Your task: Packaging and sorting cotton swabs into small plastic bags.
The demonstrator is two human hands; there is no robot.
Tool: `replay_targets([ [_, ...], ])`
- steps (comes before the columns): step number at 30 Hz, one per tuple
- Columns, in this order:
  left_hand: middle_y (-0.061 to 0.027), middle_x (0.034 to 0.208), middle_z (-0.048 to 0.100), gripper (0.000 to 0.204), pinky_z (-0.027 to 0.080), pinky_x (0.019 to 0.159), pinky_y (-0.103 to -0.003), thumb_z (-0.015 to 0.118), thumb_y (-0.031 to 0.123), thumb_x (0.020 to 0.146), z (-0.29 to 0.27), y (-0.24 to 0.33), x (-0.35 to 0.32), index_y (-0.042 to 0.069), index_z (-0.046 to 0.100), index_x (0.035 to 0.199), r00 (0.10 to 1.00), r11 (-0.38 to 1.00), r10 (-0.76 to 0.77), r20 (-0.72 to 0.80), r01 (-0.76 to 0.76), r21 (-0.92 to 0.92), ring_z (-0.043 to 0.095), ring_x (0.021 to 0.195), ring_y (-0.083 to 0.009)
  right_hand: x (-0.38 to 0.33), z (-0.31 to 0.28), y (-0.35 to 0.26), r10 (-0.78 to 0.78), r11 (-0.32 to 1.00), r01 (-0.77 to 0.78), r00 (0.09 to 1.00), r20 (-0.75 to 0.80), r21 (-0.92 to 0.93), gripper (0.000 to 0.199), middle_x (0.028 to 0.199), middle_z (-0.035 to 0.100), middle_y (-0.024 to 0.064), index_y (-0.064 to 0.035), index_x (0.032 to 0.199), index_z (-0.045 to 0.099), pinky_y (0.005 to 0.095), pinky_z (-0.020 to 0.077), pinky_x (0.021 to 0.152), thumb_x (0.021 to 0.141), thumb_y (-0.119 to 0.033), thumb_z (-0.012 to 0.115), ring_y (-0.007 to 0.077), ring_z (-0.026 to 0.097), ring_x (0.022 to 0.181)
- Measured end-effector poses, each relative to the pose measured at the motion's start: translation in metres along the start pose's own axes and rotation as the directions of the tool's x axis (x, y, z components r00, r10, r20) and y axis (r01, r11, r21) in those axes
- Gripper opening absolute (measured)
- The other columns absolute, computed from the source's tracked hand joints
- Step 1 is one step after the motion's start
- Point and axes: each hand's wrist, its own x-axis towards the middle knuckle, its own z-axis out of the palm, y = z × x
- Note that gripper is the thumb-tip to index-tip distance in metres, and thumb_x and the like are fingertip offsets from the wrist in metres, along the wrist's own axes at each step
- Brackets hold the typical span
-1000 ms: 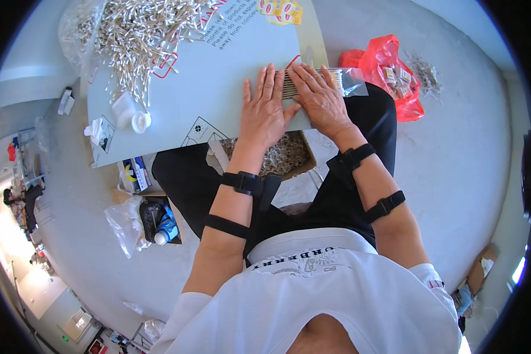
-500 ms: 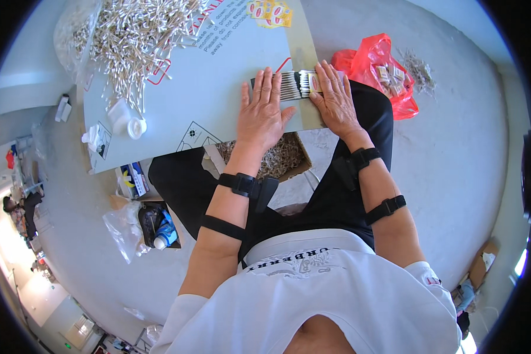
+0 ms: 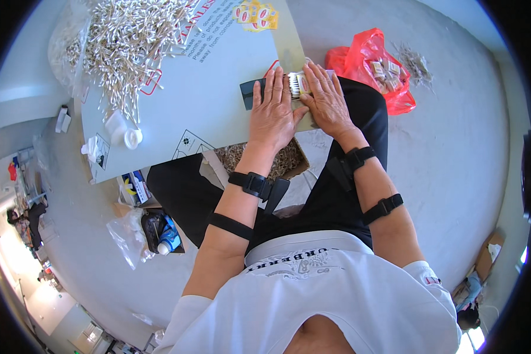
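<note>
My left hand (image 3: 271,115) lies flat, fingers stretched out, over a row of cotton swabs at the table's near right edge. Part of a dark flat strip (image 3: 247,94) shows to the left of its fingers. My right hand (image 3: 330,106) rests beside it, palm down with long straight fingers, on a small yellow and white packet (image 3: 304,83). White tips of the cotton swabs (image 3: 294,86) stick out side by side between the two hands. The palms hide most of the swabs and the packet.
A big pile of loose cotton swabs (image 3: 130,44) spreads over the far left of the table (image 3: 200,100). Yellow packets (image 3: 256,16) lie at the far edge. White tubs (image 3: 124,131) stand at left. A red bag (image 3: 369,71) with small packs sits right; a box of swabs (image 3: 286,159) is below.
My left hand has slid right, closer to my right hand, baring more of the dark strip. Fewer swabs show between the hands. My right hand has barely shifted.
</note>
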Motion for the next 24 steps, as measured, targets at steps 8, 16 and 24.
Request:
replay_targets([
  [8,-0.022,0.148,0.035,0.049,0.026,0.114,-0.044,0.047,0.016,0.097,0.005,-0.01,0.011,-0.003,0.037,0.141,0.9,0.8,-0.245,-0.359,-0.021,-0.599,0.032,0.138,-0.0355,0.016,-0.001,0.02,0.549,0.667,-0.257,0.805,-0.227,0.7,0.044,0.126,0.056,0.0142,-0.0033,0.128,0.056,0.0328,0.0414,0.097,0.096,-0.033,0.057,0.024,0.054,0.116],
  [16,-0.0206,0.143,0.042,0.042,0.032,0.111,-0.04,0.041,0.016,0.101,0.013,0.009,0.029,-0.001,0.039,0.139,0.892,0.712,-0.31,-0.328,-0.01,-0.702,0.04,0.133,-0.0348,0.024,0.024,0.016,0.607,0.242,-0.268,0.792,0.07,0.933,0.032,0.078,0.058,-0.0005,0.0007,0.091,0.067,0.0262,0.0425,0.067,0.099,-0.029,0.057,0.0079,0.047,0.072],
  [24,-0.0206,0.142,0.042,0.046,0.032,0.109,-0.038,0.039,0.027,0.103,0.02,0.025,0.035,-0.004,0.04,0.138,0.878,0.595,-0.377,-0.296,-0.016,-0.803,0.04,0.133,-0.0308,0.024,0.015,0.005,0.622,0.242,-0.263,0.781,0.059,0.934,0.034,0.069,0.056,0.0005,0.0029,0.085,0.065,0.0278,0.042,0.063,0.099,-0.027,0.056,0.0088,0.047,0.067],
])
